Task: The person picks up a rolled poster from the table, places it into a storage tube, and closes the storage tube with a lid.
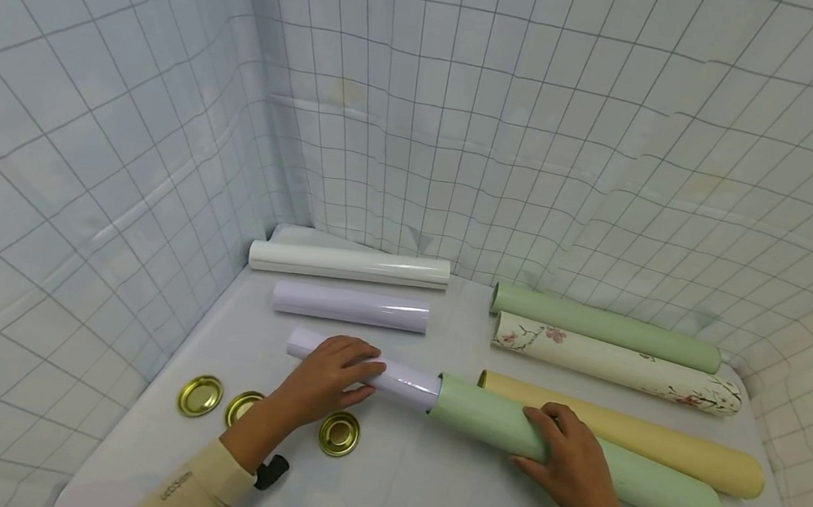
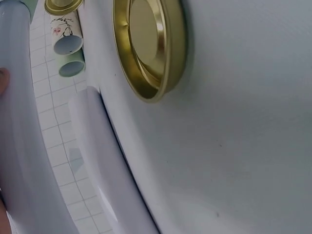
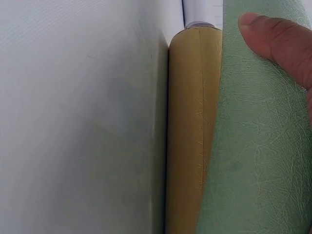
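My left hand (image 1: 324, 376) grips a thin glossy lavender paper roll (image 1: 405, 382) from above, fingers and thumb on either side. That roll's right end is at the open left mouth of a thicker pale green roll (image 1: 486, 415). Around the middle of the green roll my right hand (image 1: 566, 465) is curled, and its thumb (image 3: 285, 46) lies along the textured surface in the right wrist view. The left wrist view has the lavender roll (image 2: 29, 136) at its left edge, with only bits of the fingers showing.
Behind lie another lavender roll (image 1: 350, 307) and a white roll (image 1: 350, 265). On the right are a yellow roll (image 1: 639, 433), a floral roll (image 1: 609, 363) and a second green roll (image 1: 605, 326). Three gold round lids (image 1: 339, 433) sit at left front. Gridded sheeting (image 1: 463, 128) walls the table.
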The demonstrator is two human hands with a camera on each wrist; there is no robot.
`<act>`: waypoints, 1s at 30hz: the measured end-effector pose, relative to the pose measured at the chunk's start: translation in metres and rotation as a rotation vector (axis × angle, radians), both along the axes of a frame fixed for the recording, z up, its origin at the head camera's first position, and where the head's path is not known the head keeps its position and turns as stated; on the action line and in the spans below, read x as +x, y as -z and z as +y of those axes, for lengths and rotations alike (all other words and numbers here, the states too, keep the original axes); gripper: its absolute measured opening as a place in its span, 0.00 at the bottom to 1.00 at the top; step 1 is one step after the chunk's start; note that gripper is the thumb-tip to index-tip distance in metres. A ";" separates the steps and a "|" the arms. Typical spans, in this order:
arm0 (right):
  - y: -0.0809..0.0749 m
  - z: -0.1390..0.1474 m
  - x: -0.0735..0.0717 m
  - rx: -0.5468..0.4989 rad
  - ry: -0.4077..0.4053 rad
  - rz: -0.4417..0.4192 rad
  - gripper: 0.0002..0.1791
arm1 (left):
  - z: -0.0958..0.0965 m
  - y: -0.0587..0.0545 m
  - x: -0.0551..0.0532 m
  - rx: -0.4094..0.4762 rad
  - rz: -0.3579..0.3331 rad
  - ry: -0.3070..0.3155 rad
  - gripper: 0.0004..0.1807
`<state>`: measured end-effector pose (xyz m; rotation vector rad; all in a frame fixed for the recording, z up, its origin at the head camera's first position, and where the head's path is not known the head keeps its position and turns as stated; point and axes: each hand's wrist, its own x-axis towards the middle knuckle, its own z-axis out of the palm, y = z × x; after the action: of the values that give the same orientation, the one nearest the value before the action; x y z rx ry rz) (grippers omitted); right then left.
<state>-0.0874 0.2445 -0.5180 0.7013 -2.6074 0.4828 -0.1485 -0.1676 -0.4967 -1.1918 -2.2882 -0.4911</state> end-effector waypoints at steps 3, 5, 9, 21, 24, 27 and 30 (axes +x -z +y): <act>0.001 0.001 0.000 0.000 0.000 0.003 0.45 | 0.008 0.000 -0.001 0.000 0.015 0.014 0.23; 0.002 0.001 -0.001 0.000 0.000 0.003 0.46 | 0.013 0.000 -0.002 0.000 0.035 0.026 0.23; 0.003 0.001 -0.001 0.001 -0.006 0.006 0.46 | 0.024 0.001 -0.003 -0.002 0.060 0.047 0.22; 0.004 0.000 -0.002 -0.008 -0.027 0.021 0.46 | 0.043 0.001 -0.002 -0.005 0.081 0.072 0.19; 0.005 0.000 -0.002 -0.009 -0.026 0.022 0.46 | 0.049 0.000 0.000 -0.015 0.078 0.072 0.19; 0.005 0.000 -0.002 -0.009 -0.024 0.018 0.46 | 0.054 0.000 0.002 -0.038 0.070 0.067 0.18; 0.006 0.000 -0.001 -0.005 -0.020 0.012 0.46 | 0.058 -0.001 0.004 -0.065 0.041 0.062 0.17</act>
<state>-0.0885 0.2446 -0.5236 0.7277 -2.5894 0.4892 -0.1443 -0.1098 -0.4956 -1.2955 -2.2535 -0.4144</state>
